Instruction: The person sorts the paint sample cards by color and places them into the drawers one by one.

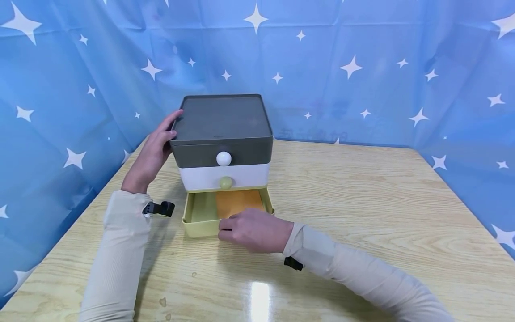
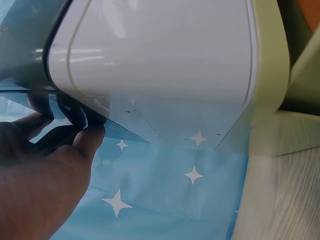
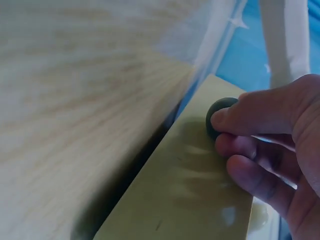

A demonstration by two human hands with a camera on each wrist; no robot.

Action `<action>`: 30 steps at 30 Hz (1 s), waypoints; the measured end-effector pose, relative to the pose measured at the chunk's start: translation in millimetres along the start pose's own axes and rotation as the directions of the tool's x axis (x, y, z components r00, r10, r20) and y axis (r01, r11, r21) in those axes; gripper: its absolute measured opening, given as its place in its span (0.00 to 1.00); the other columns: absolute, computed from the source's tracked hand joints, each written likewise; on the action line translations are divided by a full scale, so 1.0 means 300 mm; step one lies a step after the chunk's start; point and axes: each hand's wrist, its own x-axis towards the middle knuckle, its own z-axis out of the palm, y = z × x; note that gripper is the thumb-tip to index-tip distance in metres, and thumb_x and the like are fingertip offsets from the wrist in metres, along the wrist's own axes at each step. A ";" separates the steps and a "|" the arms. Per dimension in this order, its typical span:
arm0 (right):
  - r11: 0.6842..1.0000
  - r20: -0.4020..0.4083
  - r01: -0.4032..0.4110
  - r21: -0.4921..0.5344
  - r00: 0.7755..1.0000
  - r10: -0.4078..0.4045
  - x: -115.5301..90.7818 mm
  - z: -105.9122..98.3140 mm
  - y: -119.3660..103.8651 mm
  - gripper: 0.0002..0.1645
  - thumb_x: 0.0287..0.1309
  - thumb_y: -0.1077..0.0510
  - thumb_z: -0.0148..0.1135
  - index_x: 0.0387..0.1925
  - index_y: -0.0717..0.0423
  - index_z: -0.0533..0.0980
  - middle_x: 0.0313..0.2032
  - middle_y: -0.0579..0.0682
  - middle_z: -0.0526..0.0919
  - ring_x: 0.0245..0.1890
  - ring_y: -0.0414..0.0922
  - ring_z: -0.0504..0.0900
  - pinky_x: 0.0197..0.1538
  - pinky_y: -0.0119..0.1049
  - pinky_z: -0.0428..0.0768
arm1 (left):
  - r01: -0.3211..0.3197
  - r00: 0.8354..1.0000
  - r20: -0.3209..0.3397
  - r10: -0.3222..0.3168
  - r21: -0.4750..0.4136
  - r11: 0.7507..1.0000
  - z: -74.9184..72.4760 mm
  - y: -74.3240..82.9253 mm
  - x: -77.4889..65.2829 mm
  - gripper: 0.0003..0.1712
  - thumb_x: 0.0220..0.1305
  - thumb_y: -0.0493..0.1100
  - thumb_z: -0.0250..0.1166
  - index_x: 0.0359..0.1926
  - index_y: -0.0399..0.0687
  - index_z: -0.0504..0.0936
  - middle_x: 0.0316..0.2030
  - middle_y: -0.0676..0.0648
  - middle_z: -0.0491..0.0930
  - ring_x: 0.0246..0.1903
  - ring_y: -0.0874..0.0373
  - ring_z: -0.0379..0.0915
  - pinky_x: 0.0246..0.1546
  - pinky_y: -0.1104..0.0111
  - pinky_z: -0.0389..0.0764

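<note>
A small three-tier drawer box point(image 1: 225, 118) stands on the table, dark grey on top, white in the middle and pale green at the bottom. Its bottom drawer point(image 1: 201, 229) is pulled out, and a flat orange piece point(image 1: 237, 201) lies inside on the right. My left hand point(image 1: 150, 154) holds the left side of the grey tier; in the left wrist view its fingertips point(image 2: 91, 140) touch the box's side. At the drawer's front, my right hand point(image 1: 255, 230) pinches a dark green round knob point(image 3: 219, 112) between thumb and fingers.
A white knob point(image 1: 223, 158) is on the grey tier's front and a light green knob point(image 1: 226, 182) on the white one. The wooden table point(image 1: 362, 201) extends to the right. Behind it hangs a blue curtain point(image 1: 322, 58) with white stars.
</note>
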 end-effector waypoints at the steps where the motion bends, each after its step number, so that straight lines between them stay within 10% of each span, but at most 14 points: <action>1: 1.000 0.003 -0.011 0.007 1.000 0.011 0.001 0.004 0.006 0.15 0.55 0.70 0.62 0.34 0.45 0.82 0.36 0.36 0.85 0.32 0.33 0.83 0.25 0.24 0.72 | 0.002 1.000 0.000 -0.002 -0.002 1.000 0.000 0.001 0.001 0.33 0.76 0.48 0.36 0.80 0.65 0.50 0.81 0.53 0.37 0.80 0.49 0.36 0.79 0.46 0.43; 30: 0.986 -0.073 -0.166 -0.002 0.983 0.166 0.061 0.121 0.148 0.13 0.61 0.66 0.63 0.37 0.43 0.83 0.40 0.35 0.88 0.40 0.32 0.86 0.37 0.29 0.83 | 0.004 1.000 0.012 -0.004 -0.009 1.000 0.000 0.009 -0.006 0.33 0.77 0.47 0.35 0.80 0.63 0.48 0.81 0.55 0.34 0.81 0.51 0.32 0.79 0.47 0.40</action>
